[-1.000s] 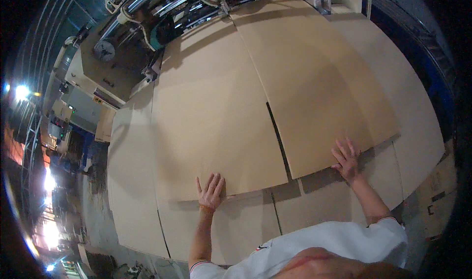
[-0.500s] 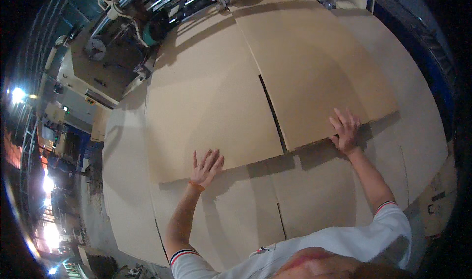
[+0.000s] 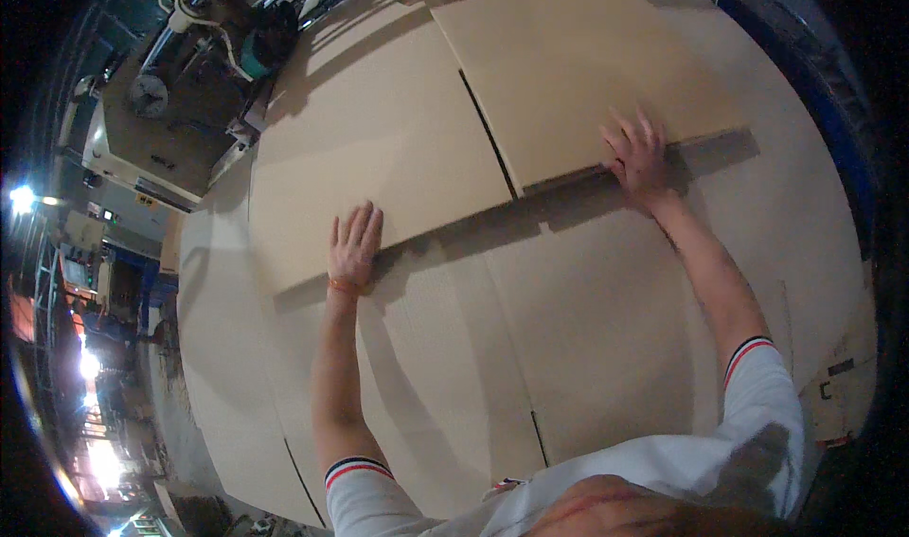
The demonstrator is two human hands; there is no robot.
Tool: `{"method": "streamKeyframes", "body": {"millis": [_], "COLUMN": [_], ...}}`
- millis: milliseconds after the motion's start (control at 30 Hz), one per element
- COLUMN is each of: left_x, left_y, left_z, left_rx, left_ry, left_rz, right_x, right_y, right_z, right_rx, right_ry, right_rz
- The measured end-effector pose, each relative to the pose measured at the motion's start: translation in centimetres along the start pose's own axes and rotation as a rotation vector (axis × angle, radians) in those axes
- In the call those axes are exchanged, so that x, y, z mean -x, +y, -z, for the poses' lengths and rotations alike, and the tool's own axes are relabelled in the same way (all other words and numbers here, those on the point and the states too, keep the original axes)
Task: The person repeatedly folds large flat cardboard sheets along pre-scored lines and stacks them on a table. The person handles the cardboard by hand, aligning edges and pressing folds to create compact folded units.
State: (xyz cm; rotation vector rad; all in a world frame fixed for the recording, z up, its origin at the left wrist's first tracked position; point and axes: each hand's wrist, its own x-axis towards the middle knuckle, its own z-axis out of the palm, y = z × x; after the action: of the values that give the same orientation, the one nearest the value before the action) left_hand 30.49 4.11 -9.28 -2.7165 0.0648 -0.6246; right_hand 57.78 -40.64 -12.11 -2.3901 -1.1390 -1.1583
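A broad, tan, slotted cardboard sheet (image 3: 398, 149) is lying ahead of both hands atop flat, pale-tan cardboard (image 3: 426, 366), its dark slot running away from the person. The left hand (image 3: 355, 243), flattened, is resting at its near edge; the right hand (image 3: 639, 158), fingers spread, is touching farther out.

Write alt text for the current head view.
A person's left hand and right hand rest, fingers spread, at the near edge of a large tan cardboard sheet with a dark slot cut into that edge. It lies on more cardboard; machinery stands at the upper left.
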Motion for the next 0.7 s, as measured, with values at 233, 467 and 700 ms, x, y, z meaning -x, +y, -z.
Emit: {"method": "streamKeyframes", "body": {"millis": [233, 467, 700], "left_x": [-8.4, -7.1, 9.0], "left_y": [-5.1, -4.2, 7.0], "left_z": [-2.7, -2.5, 10.2], "left_rx": [-0.106, -0.254, 0.085], "left_ry": [-0.108, 0.012, -0.177], "left_rz": [0.223, 0.339, 0.277], "right_x": [-8.1, -8.7, 3.4], "right_y": [2.6, -0.7, -8.4], "right_z": [-7.4, -7.6, 6.8], "right_rx": [0.108, 0.01, -0.223], "right_ry": [-0.086, -0.047, -0.427], "right_rz": [-0.059, -0.191, -0.306]}}
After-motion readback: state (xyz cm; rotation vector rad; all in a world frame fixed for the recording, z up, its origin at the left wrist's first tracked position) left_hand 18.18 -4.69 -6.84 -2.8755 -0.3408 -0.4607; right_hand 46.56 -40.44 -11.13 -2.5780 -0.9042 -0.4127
